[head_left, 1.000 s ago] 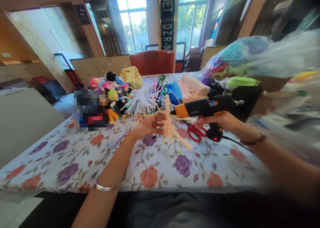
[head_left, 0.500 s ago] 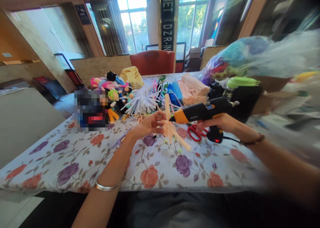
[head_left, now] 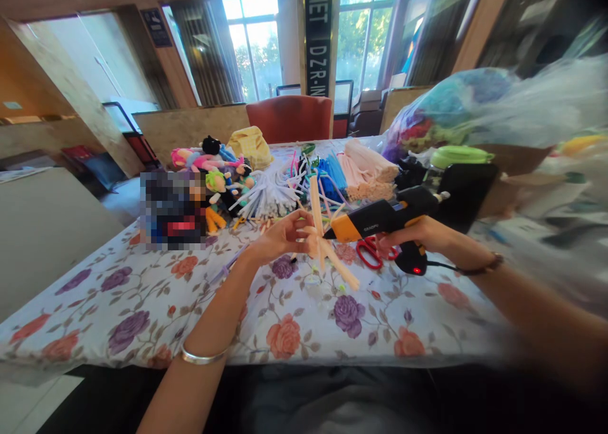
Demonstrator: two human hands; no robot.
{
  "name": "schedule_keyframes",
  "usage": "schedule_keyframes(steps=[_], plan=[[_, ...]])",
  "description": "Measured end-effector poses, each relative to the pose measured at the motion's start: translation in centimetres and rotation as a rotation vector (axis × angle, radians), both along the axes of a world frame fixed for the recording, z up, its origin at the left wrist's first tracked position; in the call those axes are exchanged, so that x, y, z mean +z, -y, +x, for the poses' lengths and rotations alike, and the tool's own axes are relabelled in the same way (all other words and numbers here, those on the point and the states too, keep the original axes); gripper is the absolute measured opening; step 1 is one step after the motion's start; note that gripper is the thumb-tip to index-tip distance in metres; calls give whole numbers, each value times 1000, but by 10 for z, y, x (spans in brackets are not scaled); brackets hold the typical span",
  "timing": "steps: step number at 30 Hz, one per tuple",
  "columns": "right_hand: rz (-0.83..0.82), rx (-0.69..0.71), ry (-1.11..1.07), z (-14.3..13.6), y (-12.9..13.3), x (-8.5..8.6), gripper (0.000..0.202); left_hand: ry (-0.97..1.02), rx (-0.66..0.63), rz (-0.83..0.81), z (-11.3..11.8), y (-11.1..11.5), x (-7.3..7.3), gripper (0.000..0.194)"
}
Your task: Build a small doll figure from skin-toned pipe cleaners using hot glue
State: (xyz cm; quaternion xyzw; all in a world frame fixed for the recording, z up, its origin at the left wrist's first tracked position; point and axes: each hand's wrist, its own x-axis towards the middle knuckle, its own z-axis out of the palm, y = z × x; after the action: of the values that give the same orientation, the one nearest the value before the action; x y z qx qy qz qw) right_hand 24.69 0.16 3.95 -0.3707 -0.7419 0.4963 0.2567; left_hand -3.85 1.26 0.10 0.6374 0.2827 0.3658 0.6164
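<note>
My left hand (head_left: 286, 234) is closed around a peach figure of pipe cleaners (head_left: 342, 266), held up over the table. One long piece stands upright from it and others reach downward. My right hand (head_left: 411, 231) grips a yellow and black hot glue gun (head_left: 375, 217), its nozzle pointing left. The dark tip is at or very near the middle of the figure; whether it touches I cannot tell. A small red light glows at the base of the gun's handle, where a black cord leaves it. Red-handled scissors (head_left: 370, 252) lie just below the gun.
A flowered cloth covers the table (head_left: 190, 313). Behind my hands lie white pipe cleaners (head_left: 270, 193), blue bundles (head_left: 331, 179) and peach bundles (head_left: 368, 168). Small dolls (head_left: 216, 184) are piled at the back left. Right of the gun stand a black panel (head_left: 468, 196) and a large plastic bag (head_left: 456, 108).
The glue gun has tilted, its nozzle dipping slightly lower on the figure. The figure has shifted a little to the left. Both hands keep their hold.
</note>
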Motion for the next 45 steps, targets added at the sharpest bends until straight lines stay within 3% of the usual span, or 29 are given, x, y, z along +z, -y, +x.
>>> schedule_keyframes(steps=[8,12,22,33,45], plan=[[-17,33,-41,9,-8,-10,3,-1,32,-6,0,0,0,48],[-55,46,-75,10,-6,-6,3,-12,15,-9,0,0,0,47],[118,-210,-10,-8,7,2,17,-10,-29,6,1,-1,-1,48],[46,-121,25,-2,-2,-7,13,-29,-45,11,0,-3,-4,46],[31,-41,28,-2,-1,-4,11,-8,-3,-13,-1,-1,-3,49]])
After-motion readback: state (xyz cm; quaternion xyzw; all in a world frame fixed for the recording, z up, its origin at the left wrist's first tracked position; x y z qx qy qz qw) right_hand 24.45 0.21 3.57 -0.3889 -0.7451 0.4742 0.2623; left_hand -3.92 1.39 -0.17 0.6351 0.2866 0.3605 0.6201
